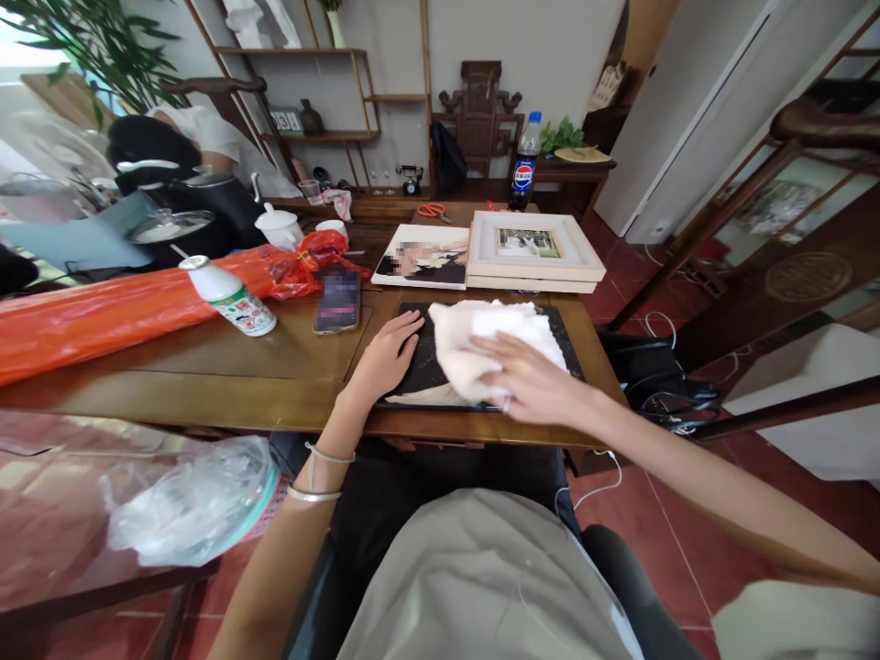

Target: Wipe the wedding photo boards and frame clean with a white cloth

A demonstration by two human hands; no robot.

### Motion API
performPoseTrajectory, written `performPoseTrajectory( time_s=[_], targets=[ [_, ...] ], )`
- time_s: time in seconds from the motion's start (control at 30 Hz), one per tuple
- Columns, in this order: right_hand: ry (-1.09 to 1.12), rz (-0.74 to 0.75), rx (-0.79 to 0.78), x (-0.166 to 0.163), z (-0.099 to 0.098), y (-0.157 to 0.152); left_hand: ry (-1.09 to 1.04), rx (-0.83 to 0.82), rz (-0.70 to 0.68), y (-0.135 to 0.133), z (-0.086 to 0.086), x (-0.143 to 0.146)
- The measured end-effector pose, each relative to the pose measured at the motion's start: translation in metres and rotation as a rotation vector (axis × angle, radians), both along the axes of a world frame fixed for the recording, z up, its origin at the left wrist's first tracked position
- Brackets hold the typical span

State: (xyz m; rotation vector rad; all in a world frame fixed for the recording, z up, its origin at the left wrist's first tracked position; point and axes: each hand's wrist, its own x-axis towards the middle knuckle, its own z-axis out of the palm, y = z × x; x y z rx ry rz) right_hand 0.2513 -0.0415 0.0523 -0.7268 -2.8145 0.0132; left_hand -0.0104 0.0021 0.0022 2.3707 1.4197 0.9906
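Observation:
A white cloth (457, 353), bunched and fluffy at its edge, lies over a flat black panel (426, 367) with faint marbling at the table's front edge. My right hand (526, 376), a ring on one finger, grips the cloth from above; its fingers spread across the folds and the thumb side is partly hidden. My left hand (389, 357) lies flat, fingers stretched out, on the panel's left border and holds nothing. A pale strip, perhaps a cloth corner, shows along the panel's lower edge. Behind the panel are a photo print (426, 257) and a white picture frame (584, 261).
On the wooden table (302, 390) stand a phone (336, 302), a white bottle (230, 298), an orange plastic wrap (103, 316), orange-handled scissors (432, 211) and a cola bottle (526, 165). A bin with a clear bag (199, 513) is at lower left. Another person (213, 137) sits at upper left.

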Motion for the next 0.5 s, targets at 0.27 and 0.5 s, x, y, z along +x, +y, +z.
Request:
performPoseTrajectory(
  time_s=[0.27,0.5],
  targets=[
    [-0.045,0.081,-0.074,-0.006,0.002,-0.021,0.044,0.019,-0.039,0.003,-0.002,-0.003],
    [0.027,-0.221,0.018,0.036,0.000,0.072,0.018,0.004,-0.019,0.002,-0.001,-0.002]
  ],
)
